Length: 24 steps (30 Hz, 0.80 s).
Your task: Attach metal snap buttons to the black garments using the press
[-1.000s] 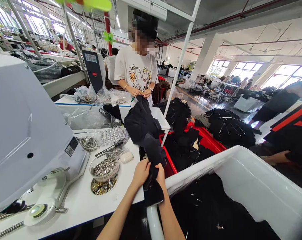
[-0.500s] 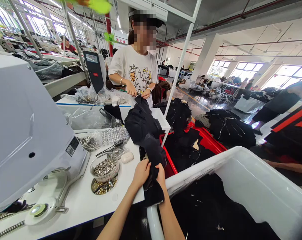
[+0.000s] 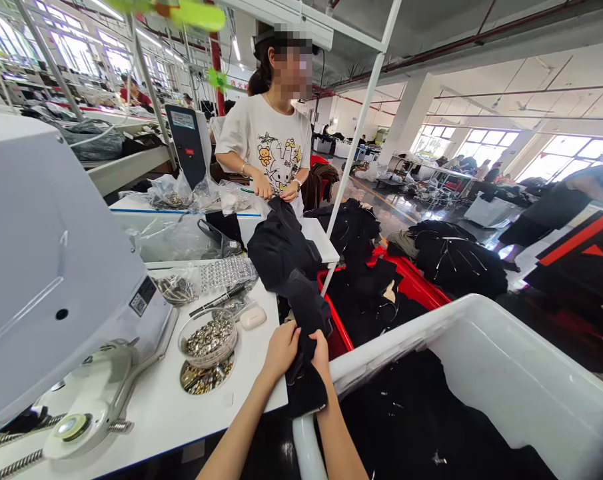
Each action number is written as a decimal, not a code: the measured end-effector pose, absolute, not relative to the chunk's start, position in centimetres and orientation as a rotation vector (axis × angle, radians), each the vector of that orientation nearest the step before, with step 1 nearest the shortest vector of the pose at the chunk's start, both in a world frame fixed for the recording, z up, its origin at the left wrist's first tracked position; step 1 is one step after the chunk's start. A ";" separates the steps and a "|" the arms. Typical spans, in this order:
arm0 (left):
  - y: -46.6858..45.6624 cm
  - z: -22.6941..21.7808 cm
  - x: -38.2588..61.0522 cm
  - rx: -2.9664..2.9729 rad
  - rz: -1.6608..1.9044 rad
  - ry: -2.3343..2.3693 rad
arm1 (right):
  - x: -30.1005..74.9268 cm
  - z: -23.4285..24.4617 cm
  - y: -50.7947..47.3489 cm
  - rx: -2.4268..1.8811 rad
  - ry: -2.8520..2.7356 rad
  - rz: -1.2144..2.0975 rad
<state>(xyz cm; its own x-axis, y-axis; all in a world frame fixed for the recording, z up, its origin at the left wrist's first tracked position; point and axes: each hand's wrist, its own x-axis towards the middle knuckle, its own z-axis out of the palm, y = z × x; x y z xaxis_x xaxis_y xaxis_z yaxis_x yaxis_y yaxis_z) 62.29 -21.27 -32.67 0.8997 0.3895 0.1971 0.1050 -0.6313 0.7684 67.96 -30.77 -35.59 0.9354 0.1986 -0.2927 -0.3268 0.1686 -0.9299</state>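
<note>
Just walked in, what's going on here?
The person wearing the camera grips dark cloth with the left hand and right hand, beside a white table. Opposite, a co-worker also holds dark cloth; whether it is one piece is unclear. A clear dish of small metal parts sits on the table, and a white tub of dark fabric stands to the right.

Matt, creased black cloth (image 3: pixel 308 307) showed between the fingers (image 3: pixel 285 335). Left of them, shiny metal studs (image 3: pixel 209 335) filled a clear plastic bowl (image 3: pixel 216 362) on the smooth surface (image 3: pixel 248 350); right of them, the white tub (image 3: pixel 501 347) was glossy plastic, as was the red bin (image 3: pixel 421 280) farther off.
</note>
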 end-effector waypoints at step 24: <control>-21.2 -32.8 62.3 2.249 0.427 0.388 | 67.8 -35.6 -30.8 -1.333 0.082 0.329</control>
<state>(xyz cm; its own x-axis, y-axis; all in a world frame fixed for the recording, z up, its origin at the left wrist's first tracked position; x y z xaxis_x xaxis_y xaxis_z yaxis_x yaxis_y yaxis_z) 62.33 -21.23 -32.81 0.8962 0.4067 0.1772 0.1381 -0.6352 0.7599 67.75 -30.83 -35.60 0.9509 0.1884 -0.2456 -0.2816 0.1972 -0.9390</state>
